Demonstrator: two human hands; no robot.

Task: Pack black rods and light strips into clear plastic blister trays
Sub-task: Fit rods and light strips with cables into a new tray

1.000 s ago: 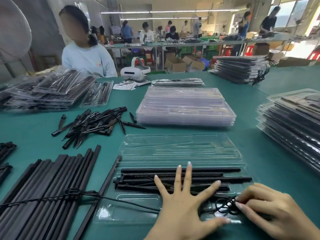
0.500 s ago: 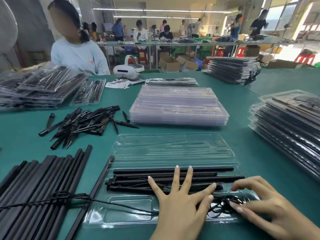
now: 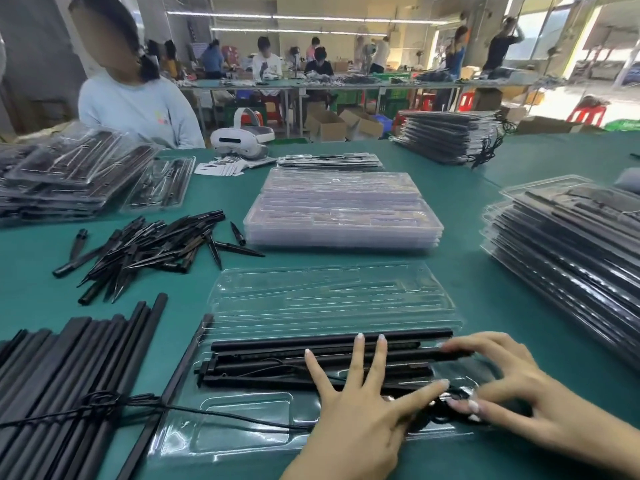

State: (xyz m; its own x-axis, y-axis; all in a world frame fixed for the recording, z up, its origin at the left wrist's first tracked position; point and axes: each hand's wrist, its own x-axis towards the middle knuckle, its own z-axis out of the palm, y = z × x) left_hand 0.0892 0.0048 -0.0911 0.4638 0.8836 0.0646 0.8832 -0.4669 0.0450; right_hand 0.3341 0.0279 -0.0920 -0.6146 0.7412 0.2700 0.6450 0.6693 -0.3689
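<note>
Black rods [image 3: 277, 355] under both hands [image 3: 433, 400]

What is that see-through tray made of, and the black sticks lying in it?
The tray looks like thin clear plastic: glossy, and the green table shows through. The black sticks seem matte plastic or coated metal; their dull, even surface leaves that open.

There is only one view, from the camera on my head. It looks forward and down, very near to my left hand [image 3: 349, 407] and right hand [image 3: 519, 400] on the green table [image 3: 485, 306], and its wide angle reaches the far workshop.
</note>
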